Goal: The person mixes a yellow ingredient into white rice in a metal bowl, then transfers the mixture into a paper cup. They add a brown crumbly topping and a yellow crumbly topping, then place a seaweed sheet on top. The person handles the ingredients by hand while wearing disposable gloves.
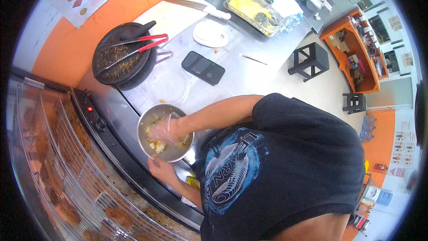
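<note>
Bowl (166, 132) of steel, one, right hand (161, 130) inside, grip unclear, left hand (161, 167) gripping its rim.

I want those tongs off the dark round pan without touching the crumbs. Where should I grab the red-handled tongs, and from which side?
Grip the red-handled tongs by the red ends, which jut past the dark round pan rim on its far right side, toward the cutting board. Probably best to come from that side: the metal tips lie over the crumb-covered surface, while the coated ends are clear of it and sit close together.
</note>
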The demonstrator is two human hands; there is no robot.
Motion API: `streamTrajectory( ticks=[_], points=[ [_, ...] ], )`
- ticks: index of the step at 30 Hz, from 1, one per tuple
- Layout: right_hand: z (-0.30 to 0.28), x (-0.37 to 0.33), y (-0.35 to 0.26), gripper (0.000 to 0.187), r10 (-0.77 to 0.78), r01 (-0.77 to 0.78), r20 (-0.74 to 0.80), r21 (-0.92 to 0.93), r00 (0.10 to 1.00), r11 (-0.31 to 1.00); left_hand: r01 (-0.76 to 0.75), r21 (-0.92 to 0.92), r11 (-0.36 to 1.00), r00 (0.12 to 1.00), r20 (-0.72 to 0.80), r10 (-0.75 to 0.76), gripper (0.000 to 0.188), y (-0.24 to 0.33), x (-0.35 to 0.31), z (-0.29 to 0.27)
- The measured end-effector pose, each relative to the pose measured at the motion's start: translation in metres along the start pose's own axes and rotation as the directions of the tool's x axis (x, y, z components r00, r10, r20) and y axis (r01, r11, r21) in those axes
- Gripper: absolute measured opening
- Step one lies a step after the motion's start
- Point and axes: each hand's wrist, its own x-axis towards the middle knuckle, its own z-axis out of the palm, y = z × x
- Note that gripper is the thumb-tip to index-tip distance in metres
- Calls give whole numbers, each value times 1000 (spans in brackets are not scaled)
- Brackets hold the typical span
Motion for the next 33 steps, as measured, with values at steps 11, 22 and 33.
streamTrajectory(
  ticks=[11,22,33],
  points=[
    [-83,-4,15,38,-232,239,146,-38,962,970,66,61,996,996,63,-70,31,26,-2,-7],
    [-45,-1,4,25,-63,61,204,18,977,998,58,14,998,997,41,-58,32,25,-4,-4],
    [-39,-36,-1,25,-271,285,194,-47,943,957,-331,270,904,938,-12,347,33,11,0,-1]
  ],
)
